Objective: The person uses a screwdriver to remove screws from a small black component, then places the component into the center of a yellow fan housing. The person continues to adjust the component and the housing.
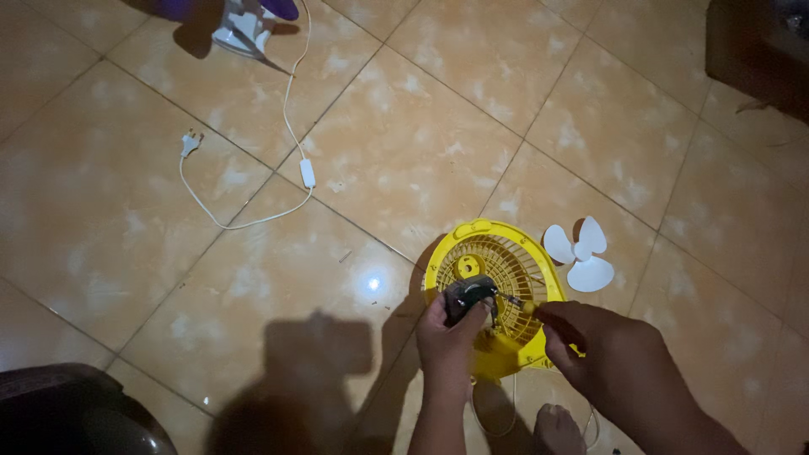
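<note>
A yellow fan housing with a round grille (493, 253) stands on the tiled floor in front of me. My left hand (448, 337) grips the small dark motor (468, 294) at the housing's middle. My right hand (590, 341) holds a screwdriver with a yellow handle (519, 303), its thin shaft pointing left at the motor. A white three-bladed fan propeller (580, 253) lies on the floor just right of the housing.
A white cord with an inline switch (308, 173) and a plug (190, 143) runs across the tiles to a white and purple object (249, 21) at the top. A dark rounded object (72, 413) sits bottom left. Dark furniture (758, 50) fills the top right corner. A bare foot (558, 430) shows below.
</note>
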